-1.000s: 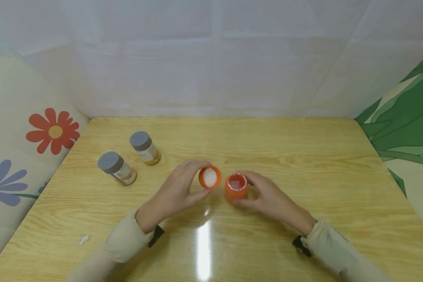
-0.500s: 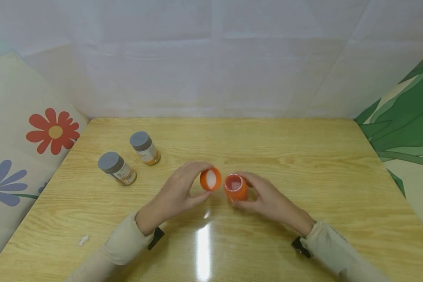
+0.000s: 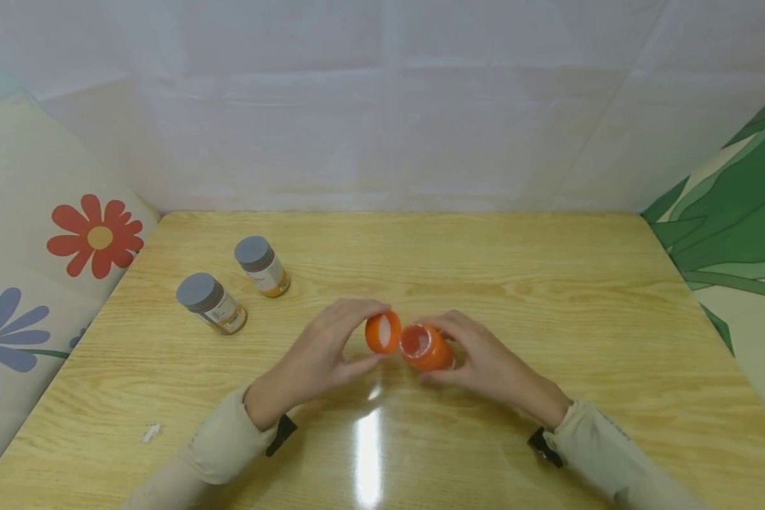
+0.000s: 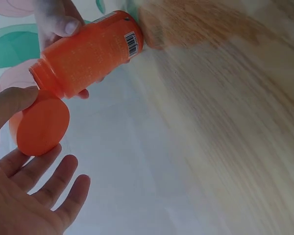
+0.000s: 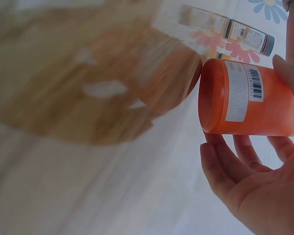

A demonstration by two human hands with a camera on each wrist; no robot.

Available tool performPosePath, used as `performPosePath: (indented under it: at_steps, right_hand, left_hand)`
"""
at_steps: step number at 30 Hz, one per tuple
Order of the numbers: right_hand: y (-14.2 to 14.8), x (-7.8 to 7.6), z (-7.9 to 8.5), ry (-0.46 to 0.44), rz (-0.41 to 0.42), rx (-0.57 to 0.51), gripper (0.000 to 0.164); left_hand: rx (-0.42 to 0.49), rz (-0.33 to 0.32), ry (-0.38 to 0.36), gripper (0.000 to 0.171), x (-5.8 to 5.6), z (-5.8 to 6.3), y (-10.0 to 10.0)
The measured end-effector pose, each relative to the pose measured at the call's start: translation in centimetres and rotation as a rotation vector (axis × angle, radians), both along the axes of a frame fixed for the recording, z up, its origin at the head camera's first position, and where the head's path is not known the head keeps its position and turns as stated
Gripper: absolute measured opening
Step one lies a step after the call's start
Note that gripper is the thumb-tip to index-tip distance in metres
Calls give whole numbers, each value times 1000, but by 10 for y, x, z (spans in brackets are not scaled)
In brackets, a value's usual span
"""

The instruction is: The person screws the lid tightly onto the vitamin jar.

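Observation:
Between thumb and fingers my left hand (image 3: 321, 347) pinches an orange screw cap (image 3: 372, 333), its pale inner side turned toward the bottle. My right hand (image 3: 484, 354) grips an orange pill bottle (image 3: 435, 353) around its body. The bottle is tilted, its uncapped mouth pointing left and up, right beside the cap. In the left wrist view the bottle (image 4: 88, 54) has its neck close to the cap (image 4: 43, 126); whether they touch I cannot tell. A barcode label (image 5: 255, 84) shows near the bottle's base in the right wrist view. What the bottle contains is unclear.
Two jars with grey lids, a nearer jar (image 3: 212, 304) and a farther jar (image 3: 263, 266), stand on the left of the wooden table (image 3: 548, 269). A small white scrap (image 3: 151, 432) lies at the front left. A white sheet (image 3: 382, 106) hangs behind the table.
My right hand has tipped the bottle so its mouth leans left toward the cap. My left hand has turned the cap to face right and shifted it slightly toward the bottle.

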State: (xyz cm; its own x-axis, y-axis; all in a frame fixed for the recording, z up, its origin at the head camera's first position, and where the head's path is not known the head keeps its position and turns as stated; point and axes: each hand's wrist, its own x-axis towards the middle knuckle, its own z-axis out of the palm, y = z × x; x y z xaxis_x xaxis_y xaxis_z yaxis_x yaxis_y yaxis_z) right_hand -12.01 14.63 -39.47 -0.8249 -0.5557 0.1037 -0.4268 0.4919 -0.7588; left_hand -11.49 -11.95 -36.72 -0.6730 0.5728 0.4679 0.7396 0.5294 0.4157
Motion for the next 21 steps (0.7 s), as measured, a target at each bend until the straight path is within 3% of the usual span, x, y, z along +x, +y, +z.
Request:
performPosePath:
  at_steps: [8, 21]
  right_hand:
    - [-1, -1, 0, 23, 51, -11, 65]
    - [-3, 2, -1, 69, 75, -1, 67]
  left_hand:
    - [66, -101, 35, 62, -1, -5, -3]
    - [88, -110, 33, 63, 4, -7, -6]
